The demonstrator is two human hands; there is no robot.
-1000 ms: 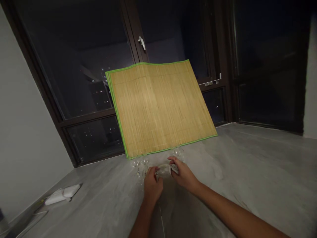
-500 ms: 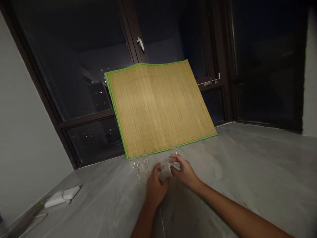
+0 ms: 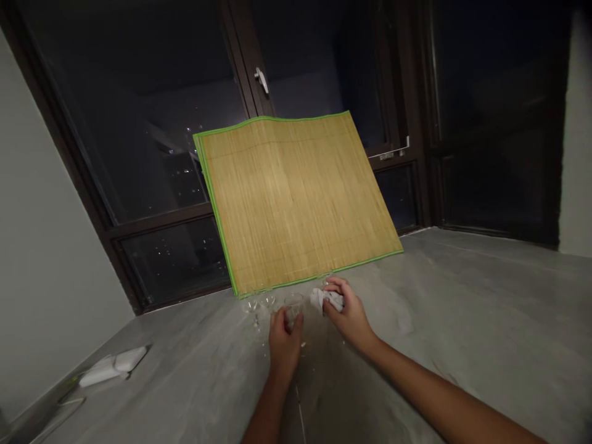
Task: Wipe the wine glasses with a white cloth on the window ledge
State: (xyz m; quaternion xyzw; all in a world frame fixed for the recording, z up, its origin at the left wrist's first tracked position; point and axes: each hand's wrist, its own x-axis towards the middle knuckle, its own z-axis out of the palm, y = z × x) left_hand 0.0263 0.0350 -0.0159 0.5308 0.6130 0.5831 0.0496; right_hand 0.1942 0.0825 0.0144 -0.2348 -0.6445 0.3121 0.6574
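Note:
My left hand (image 3: 285,338) is wrapped round a clear drinking glass (image 3: 294,301), whose rim points up above the fingers. To its right, my right hand (image 3: 346,311) grips a crumpled white cloth (image 3: 320,300), with a gap between cloth and glass. Just left of my left hand, two clear stemmed glasses (image 3: 250,304) stand close together on the grey marbled surface (image 3: 370,388). Part of another clear glass (image 3: 326,280) shows behind my right hand; the fingers hide most of it.
A bamboo mat (image 3: 296,197) with green edging leans against the dark-framed window (image 3: 240,55) behind the glasses. At the left lies a white object (image 3: 113,366) with a cord near the wall (image 3: 37,203).
My right hand has drawn the cloth out of the glass and away to the right. My left hand has turned the glass from lying sideways to upright.

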